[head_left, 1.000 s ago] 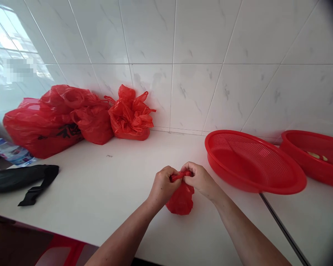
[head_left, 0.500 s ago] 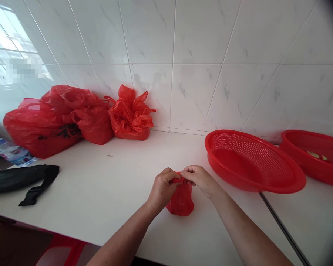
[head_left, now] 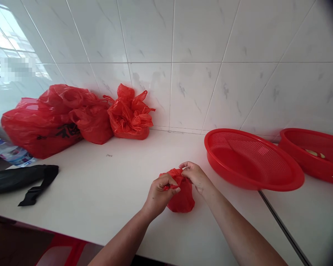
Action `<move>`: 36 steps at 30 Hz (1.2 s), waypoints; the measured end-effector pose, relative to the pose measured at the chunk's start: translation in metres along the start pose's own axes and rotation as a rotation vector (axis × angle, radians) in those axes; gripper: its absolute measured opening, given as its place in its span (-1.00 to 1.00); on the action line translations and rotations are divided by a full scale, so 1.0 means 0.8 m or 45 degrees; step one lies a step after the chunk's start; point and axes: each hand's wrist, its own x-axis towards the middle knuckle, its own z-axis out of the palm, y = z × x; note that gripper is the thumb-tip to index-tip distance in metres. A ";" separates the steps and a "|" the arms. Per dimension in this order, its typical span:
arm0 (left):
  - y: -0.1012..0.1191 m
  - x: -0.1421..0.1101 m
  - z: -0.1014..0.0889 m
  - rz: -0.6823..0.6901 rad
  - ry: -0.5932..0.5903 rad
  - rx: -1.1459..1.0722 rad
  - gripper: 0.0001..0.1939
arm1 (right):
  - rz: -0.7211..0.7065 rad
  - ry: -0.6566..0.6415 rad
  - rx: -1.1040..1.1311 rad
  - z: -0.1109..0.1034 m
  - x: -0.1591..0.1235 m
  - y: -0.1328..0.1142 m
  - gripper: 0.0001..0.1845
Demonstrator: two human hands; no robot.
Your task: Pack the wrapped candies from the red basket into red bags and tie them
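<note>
A small red plastic bag rests on the white table, its lower part rounded and its top bunched up. My left hand pinches the bag's gathered top on the left side, thumb against the fingers. On the opposite side, my right hand grips the upper edge of the same bag between thumb and fingers. Whatever the bag contains is hidden.
Against the tiled wall stand a large red bag and a smaller tied red bag. A water bottle and black belt bag lie left. To the right are a red perforated basket and a red basin.
My hands have moved slightly apart, the left one a little lower and the right one slightly up. More of the bag's top now shows spread between them.
</note>
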 end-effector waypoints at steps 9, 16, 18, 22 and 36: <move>-0.002 0.001 -0.011 -0.082 0.002 0.183 -0.29 | -0.175 0.151 -0.097 -0.009 -0.009 0.000 -0.78; -0.017 0.021 0.002 -0.007 -0.005 0.764 -0.49 | -0.189 0.363 -0.003 -0.042 -0.009 0.039 -0.73; -0.023 0.026 -0.002 -0.049 0.007 0.739 -0.80 | -0.182 0.399 0.009 -0.049 -0.007 0.051 -0.73; -0.029 0.036 -0.029 -0.094 0.250 0.324 -0.82 | -0.158 0.443 -0.012 -0.057 -0.007 0.065 -0.72; 0.004 0.035 -0.254 0.199 1.579 0.297 -0.85 | -0.178 0.409 0.000 -0.052 -0.007 0.059 -0.78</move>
